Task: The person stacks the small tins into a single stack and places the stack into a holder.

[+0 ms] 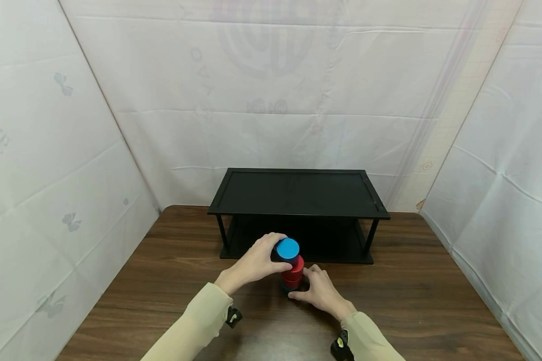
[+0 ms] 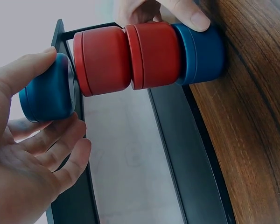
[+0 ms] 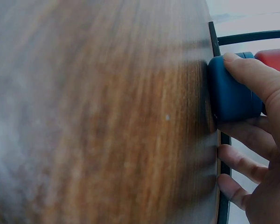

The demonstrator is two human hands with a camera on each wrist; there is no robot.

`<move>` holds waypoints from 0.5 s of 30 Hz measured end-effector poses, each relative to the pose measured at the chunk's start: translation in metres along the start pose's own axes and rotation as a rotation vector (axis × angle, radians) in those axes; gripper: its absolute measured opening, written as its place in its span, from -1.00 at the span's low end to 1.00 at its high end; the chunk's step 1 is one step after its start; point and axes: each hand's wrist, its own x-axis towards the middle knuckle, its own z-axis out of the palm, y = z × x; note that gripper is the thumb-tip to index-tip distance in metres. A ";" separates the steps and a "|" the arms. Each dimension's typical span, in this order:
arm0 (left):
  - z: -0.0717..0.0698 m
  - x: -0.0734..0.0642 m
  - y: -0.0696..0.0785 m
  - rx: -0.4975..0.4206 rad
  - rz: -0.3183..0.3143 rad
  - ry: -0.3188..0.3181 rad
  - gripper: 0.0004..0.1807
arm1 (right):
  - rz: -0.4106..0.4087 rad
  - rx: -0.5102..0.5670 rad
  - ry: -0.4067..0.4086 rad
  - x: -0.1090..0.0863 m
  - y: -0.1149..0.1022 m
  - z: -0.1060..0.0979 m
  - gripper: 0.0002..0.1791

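Note:
A stack of small round lidded tins stands on the wooden table. At its base is a blue tin (image 3: 233,91), with a lower red tin (image 2: 156,55) and an upper red tin (image 2: 105,60) piled above it. My left hand (image 1: 255,261) grips another blue tin (image 1: 288,249) between thumb and fingers at the top of the stack. In the left wrist view this tin sits slightly tilted and off to one side of the upper red tin's end. Low down, my right hand (image 1: 324,292) pinches the bottom blue tin between thumb and fingers.
A black two-level rack (image 1: 298,193) stands just behind the stack, its upper shelf raised on posts. The dark wooden table (image 1: 424,301) extends to both sides. White sheeting (image 1: 271,90) hangs behind and along the left and right.

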 end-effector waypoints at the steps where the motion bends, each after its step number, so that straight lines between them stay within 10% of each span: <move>1: 0.000 0.000 0.000 -0.004 -0.001 -0.002 -0.30 | 0.000 -0.002 0.001 0.000 0.000 0.000 -0.32; 15: 0.002 0.000 0.005 0.019 0.002 -0.016 -0.31 | -0.015 -0.014 0.012 0.000 0.000 0.000 -0.33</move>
